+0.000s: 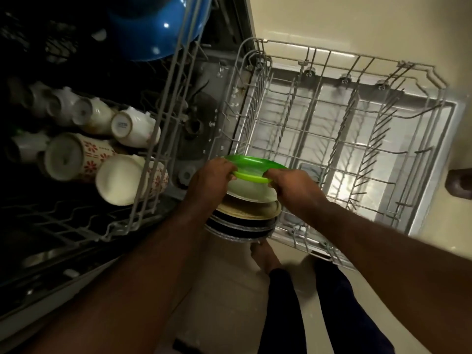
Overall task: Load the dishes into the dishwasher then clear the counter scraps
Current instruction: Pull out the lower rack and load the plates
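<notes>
Logged at the near-left corner of the grey wire lower rack (pixel 332 129), drawn out over the open dishwasher door: a stack of used plates (pixel 245 215), topped by a bright green plastic plate (pixel 255 166). Counted beneath the green, going down: a white plate, a stained tan one, then several dark ones. Unable to tell whether borne by the rack corner or by a palm.

Noted the left hand (pixel 209 180), fingers curled over the green plate's left rim. Noted the right hand (pixel 293 186), fingers pinching the opposite rim. Judged both clamped on that one plate, probably to lift it off alone for standing on edge between tines. Appeared slightly raised and tilted off the white plate below.

Recorded no dish yet among the lower rack's tine rows; judged every slot free for the choosing.

Listed in the grey wire upper rack (pixel 153 139), to the left and higher: white ceramic mugs (pixel 132 126) and red-flowered mugs (pixel 84 154), tipped over with bases outward, presumably for draining. Listed also a glossy blue bowl (pixel 153 26) at the far end, upturned for the same likely reason.

Seen underneath the stack: a bare foot (pixel 263 256) on pale floor, beside dark trouser legs.

Assessed as early in the plate loading. Found no counter scraps in view.
</notes>
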